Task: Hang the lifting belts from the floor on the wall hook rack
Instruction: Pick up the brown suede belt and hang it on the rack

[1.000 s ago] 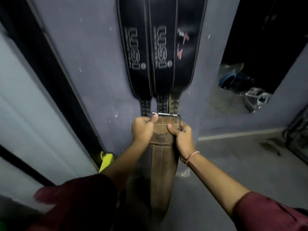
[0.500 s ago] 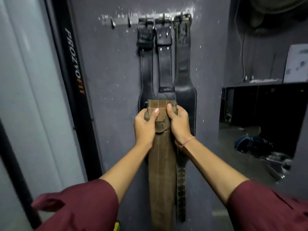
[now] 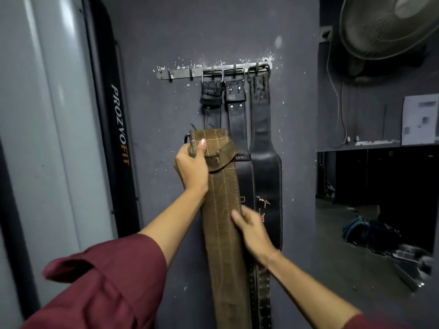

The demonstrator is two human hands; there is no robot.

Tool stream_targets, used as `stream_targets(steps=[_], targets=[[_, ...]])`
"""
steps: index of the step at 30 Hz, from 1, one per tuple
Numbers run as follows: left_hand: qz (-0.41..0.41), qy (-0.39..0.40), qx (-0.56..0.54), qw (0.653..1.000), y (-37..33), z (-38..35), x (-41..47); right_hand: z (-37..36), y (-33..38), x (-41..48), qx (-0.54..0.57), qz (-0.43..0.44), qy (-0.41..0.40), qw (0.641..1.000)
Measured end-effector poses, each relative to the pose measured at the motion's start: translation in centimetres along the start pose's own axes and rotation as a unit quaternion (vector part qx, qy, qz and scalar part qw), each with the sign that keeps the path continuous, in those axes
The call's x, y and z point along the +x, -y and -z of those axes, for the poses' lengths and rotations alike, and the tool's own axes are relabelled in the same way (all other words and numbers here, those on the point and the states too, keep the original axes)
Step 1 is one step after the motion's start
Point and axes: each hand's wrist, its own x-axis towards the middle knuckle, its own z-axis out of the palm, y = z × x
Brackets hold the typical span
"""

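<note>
While both hands (image 3: 191, 167) (image 3: 251, 230) grip the brown belt (image 3: 224, 233), leftmost hooks (image 3: 190, 74) stand free.

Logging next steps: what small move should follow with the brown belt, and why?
Probably lift the brown belt onto a free hook at the left of the hook rack: the left hand grips its buckle end below the rack, the right hand holds the strap, and black belts fill the right hooks.

held belt (image 3: 223, 210) below hook rack (image 3: 185, 72)

One wide-angle head-worn camera looks forward, close to the grey wall (image 3: 166, 32), hook rack (image 3: 180, 73) above centre.
</note>
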Motion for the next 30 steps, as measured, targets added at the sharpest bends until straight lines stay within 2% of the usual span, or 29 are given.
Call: stream_targets(steps=[2,4,7,10,17,22,25,30], targets=[[0.004,0.000,0.001,1.000,0.0,0.1,0.7,-1.1,4.1,2.4,0.005,0.045,-0.001,0.999],[0.005,0.005,-0.006,1.000,-1.1,0.0,1.7,-1.8,5.3,3.4,-0.002,0.068,-0.004,0.998],[0.000,0.009,0.000,1.000,-2.3,-0.1,3.4,-2.5,2.1,1.1,0.024,0.011,0.000,1.000],[0.024,0.019,-0.006,1.000,-1.9,-0.2,3.8,-3.1,0.7,0.3,0.031,0.000,-0.053,0.998],[0.067,0.120,-0.006,0.990,-1.8,0.6,3.7,-3.8,4.9,3.1,0.024,0.066,-0.119,0.990],[-0.029,0.148,0.053,0.987,0.2,1.0,1.8,-4.6,7.6,5.2,0.021,0.119,-0.131,0.984],[-0.037,0.154,0.110,0.981,1.5,2.0,0.7,-4.9,8.9,6.7,0.021,0.131,-0.141,0.981],[-0.049,0.159,0.158,0.973,4.8,3.6,-2.6,-4.7,9.8,9.0,0.011,0.105,-0.187,0.977]])
